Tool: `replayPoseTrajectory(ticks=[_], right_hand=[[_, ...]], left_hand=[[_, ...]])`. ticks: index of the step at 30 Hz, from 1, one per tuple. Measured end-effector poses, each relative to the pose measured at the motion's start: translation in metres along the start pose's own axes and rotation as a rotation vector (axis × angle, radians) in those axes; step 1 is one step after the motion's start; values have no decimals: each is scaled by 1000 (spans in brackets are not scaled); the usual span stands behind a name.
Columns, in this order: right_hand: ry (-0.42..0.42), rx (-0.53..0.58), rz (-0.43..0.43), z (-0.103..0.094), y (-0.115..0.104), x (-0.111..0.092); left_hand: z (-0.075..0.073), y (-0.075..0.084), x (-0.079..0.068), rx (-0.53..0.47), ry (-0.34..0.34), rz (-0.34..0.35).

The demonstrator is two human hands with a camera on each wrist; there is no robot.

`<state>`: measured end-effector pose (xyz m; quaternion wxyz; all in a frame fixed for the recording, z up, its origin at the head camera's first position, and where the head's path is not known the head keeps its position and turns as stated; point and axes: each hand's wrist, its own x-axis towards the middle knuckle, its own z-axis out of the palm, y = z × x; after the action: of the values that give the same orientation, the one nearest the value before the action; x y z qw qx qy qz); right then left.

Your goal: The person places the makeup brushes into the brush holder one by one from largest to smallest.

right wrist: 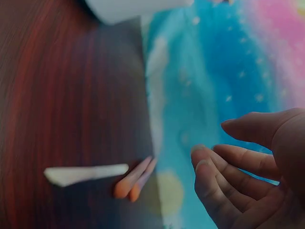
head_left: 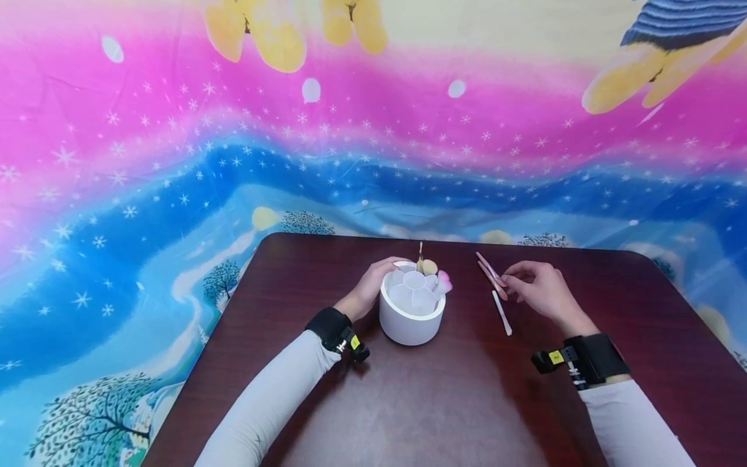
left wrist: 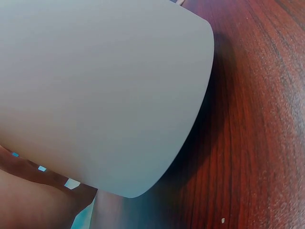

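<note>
A white round brush holder (head_left: 411, 327) with a divided inside stands on the table. Its smooth wall (left wrist: 105, 95) fills most of the left wrist view. My left hand (head_left: 372, 285) holds the holder from the left, fingertips at the far rim. In it, toward the right, stand a brush with a cream head (head_left: 430, 267) and one with a pink-and-white head (head_left: 444, 283). My right hand (head_left: 543, 290) hovers by two slim brushes (right wrist: 132, 183) with orange ends, lying side by side. Its thumb and fingers stand apart, nothing between them. A white brush (head_left: 501, 312) lies just nearer.
The dark red-brown table (head_left: 373, 402) has rounded far corners. A printed cloth (head_left: 362, 130) in pink and blue hangs behind its far edge. Black camera straps (head_left: 601, 358) circle both wrists.
</note>
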<state>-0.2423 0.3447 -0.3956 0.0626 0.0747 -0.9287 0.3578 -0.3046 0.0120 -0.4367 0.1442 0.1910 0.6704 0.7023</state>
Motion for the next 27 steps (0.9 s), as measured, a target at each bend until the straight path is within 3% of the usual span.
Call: replayPoseTrajectory(ticks=[7, 14, 27], right_hand=[[-58, 0, 101, 4, 32, 7], [-96, -12, 139, 12, 55, 10], [-60, -162, 123, 38, 66, 20]], left_hand=[[-2, -3, 2, 8, -11, -10], [-1, -2, 2, 16, 5, -20], [-1, -3, 2, 31, 8, -23]])
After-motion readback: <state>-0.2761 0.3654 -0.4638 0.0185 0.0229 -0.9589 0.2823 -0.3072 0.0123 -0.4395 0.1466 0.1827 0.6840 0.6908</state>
